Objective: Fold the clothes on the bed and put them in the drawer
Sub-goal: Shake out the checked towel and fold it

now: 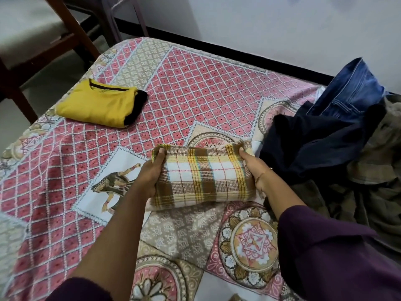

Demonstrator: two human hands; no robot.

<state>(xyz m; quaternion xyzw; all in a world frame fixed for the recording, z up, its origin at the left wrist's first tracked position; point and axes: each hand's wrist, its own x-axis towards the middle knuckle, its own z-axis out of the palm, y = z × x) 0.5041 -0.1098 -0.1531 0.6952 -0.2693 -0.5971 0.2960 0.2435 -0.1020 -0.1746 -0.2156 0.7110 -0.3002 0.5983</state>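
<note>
— Yellow shirt [98, 105], folded, lies far left on the bed [195, 88]?
— Yes. Mid-bed, the left hand [149, 172] and right hand [252, 166] grip the ends of the folded plaid cloth [204, 177], thumbs on top.
— And right?
— Dark garment [314, 144], jeans [351, 88], perhaps an olive one, heaped unfolded.

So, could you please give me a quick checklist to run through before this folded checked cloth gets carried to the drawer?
1. Both hands grip it: left hand and right hand hold opposite ends of the brown, yellow and white checked folded cloth. Ok.
2. Fold compact, no loose ends trailing: ok.
3. Yellow folded T-shirt with black trim ready: ok.
4. Heap of blue jeans, dark navy garment and olive cloth folded: not ok.
5. Drawer open and reachable: cannot tell, out of view.
</note>
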